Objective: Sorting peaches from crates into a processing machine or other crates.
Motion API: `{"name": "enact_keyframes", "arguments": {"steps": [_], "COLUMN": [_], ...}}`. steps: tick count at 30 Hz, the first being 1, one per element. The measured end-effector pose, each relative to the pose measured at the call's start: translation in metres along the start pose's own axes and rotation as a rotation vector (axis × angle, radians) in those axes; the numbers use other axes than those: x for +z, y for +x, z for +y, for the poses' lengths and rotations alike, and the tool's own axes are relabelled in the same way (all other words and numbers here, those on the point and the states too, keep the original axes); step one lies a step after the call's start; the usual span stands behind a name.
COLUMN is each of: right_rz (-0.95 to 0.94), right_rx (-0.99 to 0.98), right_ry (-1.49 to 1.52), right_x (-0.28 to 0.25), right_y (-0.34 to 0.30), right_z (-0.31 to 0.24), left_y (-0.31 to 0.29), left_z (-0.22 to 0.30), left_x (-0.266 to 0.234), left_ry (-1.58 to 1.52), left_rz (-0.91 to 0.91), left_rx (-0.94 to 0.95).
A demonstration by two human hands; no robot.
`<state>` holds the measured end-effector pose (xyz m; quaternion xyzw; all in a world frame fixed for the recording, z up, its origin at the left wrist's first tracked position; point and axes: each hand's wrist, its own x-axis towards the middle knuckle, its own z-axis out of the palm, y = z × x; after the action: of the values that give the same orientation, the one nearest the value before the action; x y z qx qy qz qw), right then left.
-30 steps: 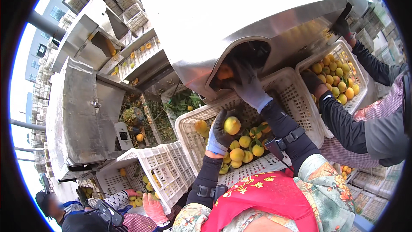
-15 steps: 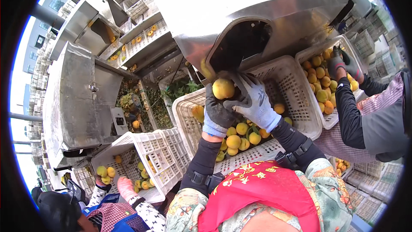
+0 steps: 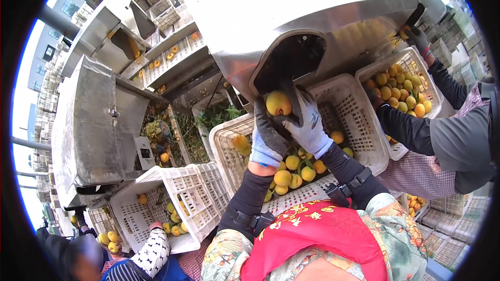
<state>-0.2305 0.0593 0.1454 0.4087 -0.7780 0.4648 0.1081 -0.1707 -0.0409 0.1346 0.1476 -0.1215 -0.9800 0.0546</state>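
Note:
My left hand (image 3: 268,134), in a glove with dark palm and light blue cuff, is closed around one side of a yellow peach (image 3: 278,103). My right hand (image 3: 307,122), gloved alike, presses its fingers to the other side. The fruit is held just below the dark opening (image 3: 294,57) of a metal machine, a reddish-brown stem spot showing on it. Beneath both hands stands a white perforated crate (image 3: 372,158) with several yellow peaches (image 3: 292,162) and a few leaves inside. My hands hide part of its contents.
At right, a co-worker's gloved hand (image 3: 417,39) holds a fruit beside the machine, over a crate of peaches (image 3: 398,93). Lower left, another person reaches around a tilted white crate (image 3: 177,177). A metal housing (image 3: 86,125) stands left; leaves and waste lie beside it.
The peach has shifted slightly right and up between my hands, showing its stem spot. A yellow shape at the opening's left edge is gone. The right co-worker's hand has moved from the crate to the machine.

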Motion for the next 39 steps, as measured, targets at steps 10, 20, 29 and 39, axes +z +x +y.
{"name": "enact_keyframes", "arguments": {"steps": [10, 20, 29, 39], "right_rz": [-0.079, -0.212, -1.353, -0.817], "right_rx": [0.057, -0.187, 0.496, -0.093], "right_ry": [-0.144, -0.168, -0.506, -0.264], "right_x": [0.02, -0.024, 0.021, -0.03], "right_y": [0.046, 0.014, -0.155, -0.019], "right_z": [0.058, 0.068, 0.188, 0.058], "left_y": [-0.003, -0.013, 0.007, -0.003], "left_z": [-0.053, -0.102, -0.088, -0.027], "left_x": [-0.178, -0.19, -0.2, -0.108], "left_ry": [1.396, 2.487, 2.217, -0.36], "left_rz": [0.196, -0.131, 0.33, -0.154], "left_rx": [-0.047, -0.597, -0.368, -0.255]}}
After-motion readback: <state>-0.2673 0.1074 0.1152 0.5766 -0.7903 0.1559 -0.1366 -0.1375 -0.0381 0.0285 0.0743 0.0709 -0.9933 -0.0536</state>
